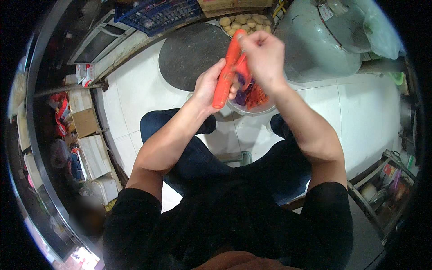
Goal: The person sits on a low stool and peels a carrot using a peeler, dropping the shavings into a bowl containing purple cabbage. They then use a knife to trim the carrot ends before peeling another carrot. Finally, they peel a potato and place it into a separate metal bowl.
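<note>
My left hand (207,79) grips a peeled-looking orange carrot (226,74), held slanting above a basin. The fingers wrap underneath and the thumb lies along its side. My right hand (265,55) is blurred, its fingers curled, with the thumb at the carrot's upper end. Whether a tool sits in that hand is hidden. Below both hands stands a pale round basin (251,111) on the tiled floor. Orange peelings (258,98) and something purple (241,96) lie in it. A red-orange piece (245,67) shows between the hands, too blurred to name.
A dark round board (192,55) lies beyond the basin, with potatoes (244,22) behind it. At right stands a large pale green vessel (314,44). A blue plastic crate (162,15) is at the back left. Cardboard boxes (84,123) line the left shelf.
</note>
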